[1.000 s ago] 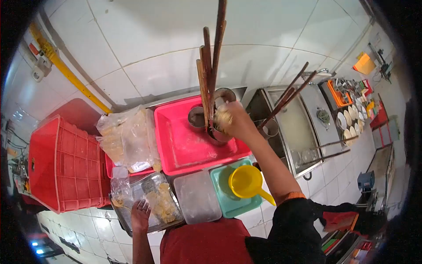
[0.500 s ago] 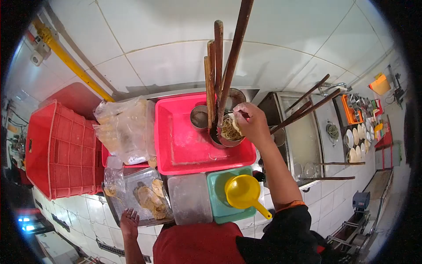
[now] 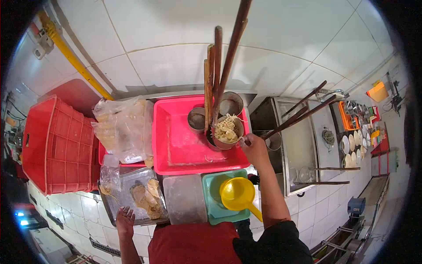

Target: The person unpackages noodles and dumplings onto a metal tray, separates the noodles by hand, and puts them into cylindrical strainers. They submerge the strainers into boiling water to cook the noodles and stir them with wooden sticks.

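White tiles (image 3: 176,22) make the wall behind, and a pink tub (image 3: 184,162) stands before it. Noodles (image 3: 227,128) lie in a metal cup (image 3: 226,145) at the right side of this tub, and some thin strands reach over the rim.

The right hand (image 3: 256,152) has its thumb and finger at the near right edge of the cup; I cannot tell if they pinch the rim, a strand or nothing. The left hand (image 3: 125,221) is apart from there, with fingers spread at the near edge of a steel tray (image 3: 110,199), and it seems to hold nothing.

For good work here, I think, light fingertips are better, so the loose strands go inside without pressing the noodles or tipping the cup. Hard metal rims are close to the knuckles.

Tall handles (image 3: 217,66) rise close at the left of the cup, and another handle (image 3: 285,124) comes near the right hand from the side. Between them the way looks narrow. More room seems to be towards the body, above the green tray (image 3: 211,212), where a yellow dipper (image 3: 237,194) rests.
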A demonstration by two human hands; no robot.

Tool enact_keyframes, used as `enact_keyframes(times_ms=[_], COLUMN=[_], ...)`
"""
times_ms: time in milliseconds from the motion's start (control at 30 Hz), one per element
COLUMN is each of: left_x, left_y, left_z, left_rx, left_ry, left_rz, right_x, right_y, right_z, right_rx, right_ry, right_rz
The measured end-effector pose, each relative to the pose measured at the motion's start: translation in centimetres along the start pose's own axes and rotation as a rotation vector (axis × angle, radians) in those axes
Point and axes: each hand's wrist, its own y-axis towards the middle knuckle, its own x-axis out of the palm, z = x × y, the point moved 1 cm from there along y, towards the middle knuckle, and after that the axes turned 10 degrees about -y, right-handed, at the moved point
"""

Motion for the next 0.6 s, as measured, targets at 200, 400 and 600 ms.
enact_keyframes(times_ms=[200,400,600], left_x=[-1.0,-0.6,1.7], left_y=[0.5,0.0,-1.2], left_z=[0.1,0.1,-0.4], left_rx=[0.026,0.055,0.105], left_ry=[-0.029,-0.056,-0.028], left_rz=[-0.063,-0.135,-0.079], right_x=[-4.1,-2.6,2.8], right_y=[0.3,3.8,6.5], right_z=[-4.3,-3.0,2.1], right_rx=[0.041,-0.279,-0.037], right_ry=[0.027,0.388,0.322], right_rz=[0.093,0.307,-0.007])
